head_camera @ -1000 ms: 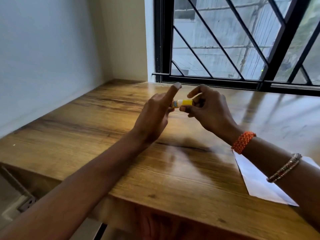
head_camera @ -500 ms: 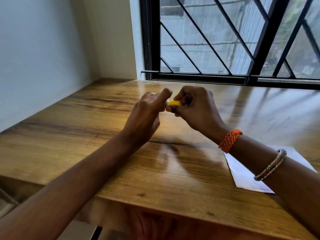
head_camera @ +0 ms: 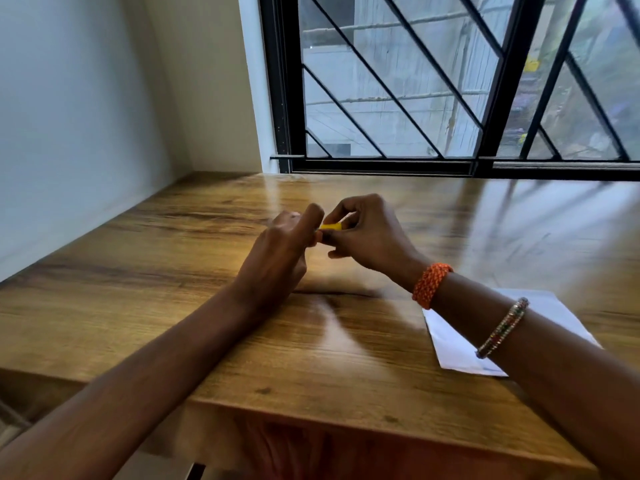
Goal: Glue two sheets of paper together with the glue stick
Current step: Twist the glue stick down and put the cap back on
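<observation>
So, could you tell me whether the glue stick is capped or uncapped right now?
Cannot tell. Both hands, left and right, grip the glue stick at its ends, leaving only a short yellow stretch showing.

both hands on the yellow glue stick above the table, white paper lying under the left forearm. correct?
One error: the white paper lies under the right forearm, not the left, as the head view shows. The rest holds: left hand and right hand are both on the yellow glue stick above the table.
</observation>
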Demonstrator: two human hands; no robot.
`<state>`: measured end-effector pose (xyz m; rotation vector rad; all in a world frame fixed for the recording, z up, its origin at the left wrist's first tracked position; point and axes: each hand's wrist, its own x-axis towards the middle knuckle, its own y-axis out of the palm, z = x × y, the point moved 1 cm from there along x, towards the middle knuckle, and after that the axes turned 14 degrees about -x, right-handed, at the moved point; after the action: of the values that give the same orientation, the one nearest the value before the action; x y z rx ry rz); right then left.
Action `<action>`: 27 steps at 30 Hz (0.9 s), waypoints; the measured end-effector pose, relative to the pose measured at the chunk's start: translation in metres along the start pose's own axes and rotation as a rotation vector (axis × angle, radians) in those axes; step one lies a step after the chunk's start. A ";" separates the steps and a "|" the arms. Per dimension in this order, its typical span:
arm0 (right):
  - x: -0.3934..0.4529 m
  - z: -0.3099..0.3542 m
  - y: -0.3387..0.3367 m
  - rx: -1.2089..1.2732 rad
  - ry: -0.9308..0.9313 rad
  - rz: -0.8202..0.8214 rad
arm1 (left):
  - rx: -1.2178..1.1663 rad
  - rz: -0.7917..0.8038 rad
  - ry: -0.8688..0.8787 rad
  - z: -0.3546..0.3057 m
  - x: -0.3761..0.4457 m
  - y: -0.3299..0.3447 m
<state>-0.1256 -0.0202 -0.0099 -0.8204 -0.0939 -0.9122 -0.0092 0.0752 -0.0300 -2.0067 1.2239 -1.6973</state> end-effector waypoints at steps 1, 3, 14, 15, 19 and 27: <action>-0.001 -0.001 -0.002 -0.007 0.037 0.072 | 0.025 0.048 -0.001 -0.002 0.000 0.002; -0.003 -0.002 -0.012 -0.034 0.077 0.208 | 0.059 0.091 0.011 -0.006 -0.001 0.006; -0.049 -0.060 -0.103 -0.343 0.031 0.439 | -0.551 -0.195 -0.359 -0.026 0.006 0.016; -0.051 -0.060 -0.102 -0.338 0.001 0.450 | -0.579 -0.169 -0.397 -0.027 0.006 0.018; -0.052 -0.055 -0.097 -0.345 -0.031 0.488 | -0.634 -0.080 -0.423 -0.033 0.004 0.022; -0.033 -0.049 -0.095 -0.285 0.124 0.351 | -0.721 -0.147 -0.494 -0.021 0.012 0.028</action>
<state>-0.2289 -0.0626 -0.0012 -1.0036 0.2872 -0.6484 -0.0412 0.0558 -0.0336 -2.7383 1.6589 -0.7351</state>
